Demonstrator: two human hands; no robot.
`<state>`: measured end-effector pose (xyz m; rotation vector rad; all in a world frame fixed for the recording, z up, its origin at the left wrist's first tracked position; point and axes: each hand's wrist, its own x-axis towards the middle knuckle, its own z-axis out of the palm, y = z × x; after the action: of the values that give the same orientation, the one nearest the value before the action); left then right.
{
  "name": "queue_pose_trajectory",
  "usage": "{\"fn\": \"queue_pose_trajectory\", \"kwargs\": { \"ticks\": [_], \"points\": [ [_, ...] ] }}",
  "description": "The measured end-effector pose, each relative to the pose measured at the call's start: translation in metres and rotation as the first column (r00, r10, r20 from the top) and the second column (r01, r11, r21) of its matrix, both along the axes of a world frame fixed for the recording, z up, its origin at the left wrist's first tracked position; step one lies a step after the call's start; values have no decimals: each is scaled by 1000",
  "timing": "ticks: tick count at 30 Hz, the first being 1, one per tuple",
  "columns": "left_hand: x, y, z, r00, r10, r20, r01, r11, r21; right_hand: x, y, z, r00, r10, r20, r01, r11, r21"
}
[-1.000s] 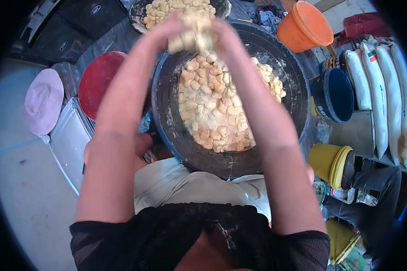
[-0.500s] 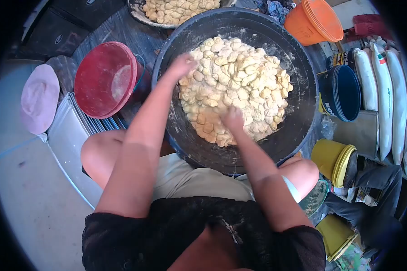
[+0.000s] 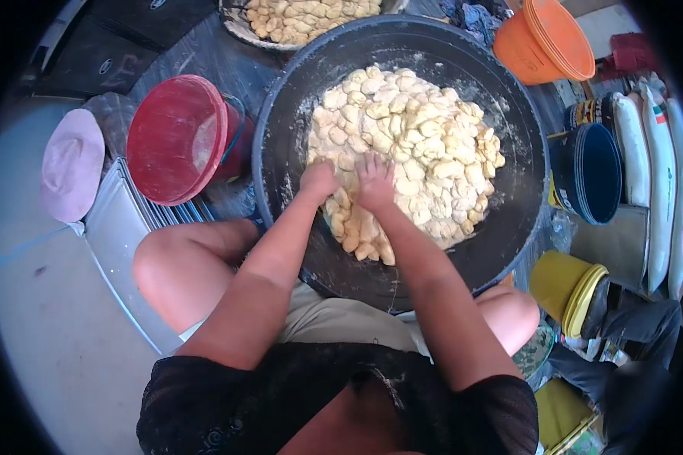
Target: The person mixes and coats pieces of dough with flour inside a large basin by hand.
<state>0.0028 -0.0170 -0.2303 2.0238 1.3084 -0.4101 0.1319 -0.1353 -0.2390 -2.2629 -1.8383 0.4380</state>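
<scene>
A heap of pale yellow, flour-dusted lumps that look like dough pieces [image 3: 425, 144] fills the middle of a wide black tub [image 3: 537, 182] in front of me. My left hand [image 3: 320, 180] presses into the heap's left edge, its fingertips hidden among the lumps. Just to its right, my right hand [image 3: 374, 180] lies palm down on the heap with fingers spread. Along the near left side, some lumps are browner than the pale ones further back. White flour streaks mark the tub's inner wall.
Left of the tub stand a red bucket [image 3: 178, 140], stacked metal trays [image 3: 121, 235] and a pink hat [image 3: 72, 165]. A second basin [image 3: 235, 26] of lumps sits behind. Orange [image 3: 542, 42], dark blue [image 3: 588, 174] and yellow buckets [image 3: 561, 288] line the right, near another person's leg [image 3: 645, 322].
My left hand has moved down along the heap's left edge. My right hand has shifted slightly up and left, its fingers now spread. The view has shifted a little.
</scene>
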Motion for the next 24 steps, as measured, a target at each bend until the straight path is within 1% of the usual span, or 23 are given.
{"fn": "queue_pose_trajectory", "kwargs": {
  "ticks": [1,2,3,4,5,6,7,8,11,13,14,17,20,21,22,23,24],
  "points": [
    [-3,6,7,997,2,81,-14,989,144,-13,6,-5,996,-28,80,25,999,31],
    [-7,9,-1,997,-14,78,-3,979,204,-27,8,-10,996,83,27,-75,973,-219],
    [-12,11,-25,996,-36,77,14,965,260,-40,6,-10,984,173,-49,-176,875,-452],
    [-18,8,-56,995,-61,78,33,949,315,-53,-11,-20,968,155,-199,-221,902,-371],
    [-29,-6,-109,973,-228,-11,212,882,421,-63,-29,-29,929,147,-339,-249,927,-281],
    [-22,-14,-82,973,-216,-84,231,933,277,-61,-38,-19,911,179,-371,-303,901,-309],
    [-10,-24,-28,964,-214,-161,234,964,123,-56,-45,2,889,209,-408,-359,871,-336],
    [-3,-35,3,945,-223,-240,221,975,-36,-52,-52,15,862,234,-450,-415,835,-361],
    [-7,-64,-15,888,-333,-316,259,932,-253,-33,-82,10,905,-5,-425,-182,899,-398],
    [-17,-76,-16,904,-318,-284,265,941,-209,-41,-95,23,966,-129,-226,38,928,-370],
    [-20,-81,-17,914,-308,-265,265,946,-188,-43,-101,30,973,-194,-124,143,930,-338],
    [-14,-81,7,832,-497,-248,411,851,-328,-60,-106,20,992,-91,-83,45,894,-445],
    [-29,-90,-9,938,-346,-12,330,903,-273,-38,-118,-11,948,16,-316,-116,946,-303],
    [-30,-90,-10,935,-354,7,326,854,-406,-28,-117,-10,895,-123,-428,-55,923,-382],
    [-26,-82,-12,933,-360,28,319,786,-530,-14,-108,-3,814,-266,-517,-5,886,-464],
    [-24,-76,-15,930,-364,49,307,697,-648,-2,-100,10,705,-409,-580,29,833,-552],
    [-23,-72,-19,973,-201,116,228,731,-643,11,-89,37,566,-524,-637,34,787,-616]
  ]
}}
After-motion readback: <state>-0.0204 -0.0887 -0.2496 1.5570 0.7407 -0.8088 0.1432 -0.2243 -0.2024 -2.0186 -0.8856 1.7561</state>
